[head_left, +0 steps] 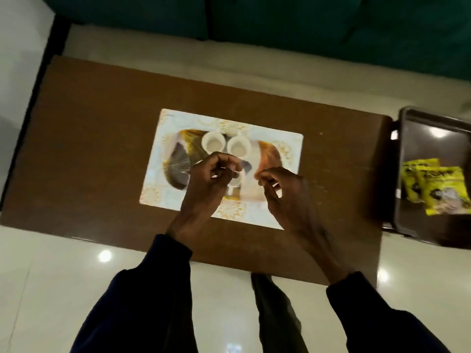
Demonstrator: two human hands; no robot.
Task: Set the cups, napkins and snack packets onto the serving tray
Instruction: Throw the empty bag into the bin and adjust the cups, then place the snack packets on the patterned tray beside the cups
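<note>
Both hands hang over the white tray (285, 141). The left hand (211, 174) has its fingers curled in, and I cannot tell what they pinch. The right hand (283, 192) is curled loosely too. Two cups (213, 142) sit on the tray. Yellow snack packets (438, 187) lie in a dark tray (407, 118) well apart.

white cups (213, 142), yellow packets (438, 189), brown table (89, 149)

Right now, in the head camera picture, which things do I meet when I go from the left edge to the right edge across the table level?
Bare brown table → patterned tray → left hand → right hand → dark tray off the table's right end → yellow snack packets lying in it.
</note>
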